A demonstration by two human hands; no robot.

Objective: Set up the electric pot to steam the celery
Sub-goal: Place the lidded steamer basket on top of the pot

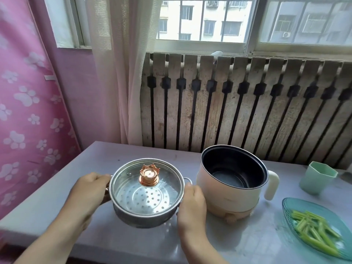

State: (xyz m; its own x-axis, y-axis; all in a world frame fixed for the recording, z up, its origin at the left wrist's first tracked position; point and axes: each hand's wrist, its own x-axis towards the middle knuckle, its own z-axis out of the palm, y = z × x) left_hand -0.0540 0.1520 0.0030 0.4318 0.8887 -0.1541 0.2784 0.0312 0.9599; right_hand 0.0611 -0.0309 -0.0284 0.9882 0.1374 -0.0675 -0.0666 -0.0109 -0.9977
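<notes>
While both hands gripped the lidded steamer by its handles, seating it on the pot to the right looked next.

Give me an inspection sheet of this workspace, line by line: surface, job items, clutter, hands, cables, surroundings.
Surface: pale grey glossy table, reflective.
Job's things: round steel steamer basket with perforated floor, glass lid with copper crown knob on it; cream electric pot, dark inside, uncovered; cut green celery sticks in teal glass dish.
Clutter: mint green plastic cup, far right.
Grippers: left hand and right hand grip the basket's side handles, holding it left of the pot.
Cables: nothing seen.
Surroundings: old radiator, barred window, pink paw-print curtain.
</notes>
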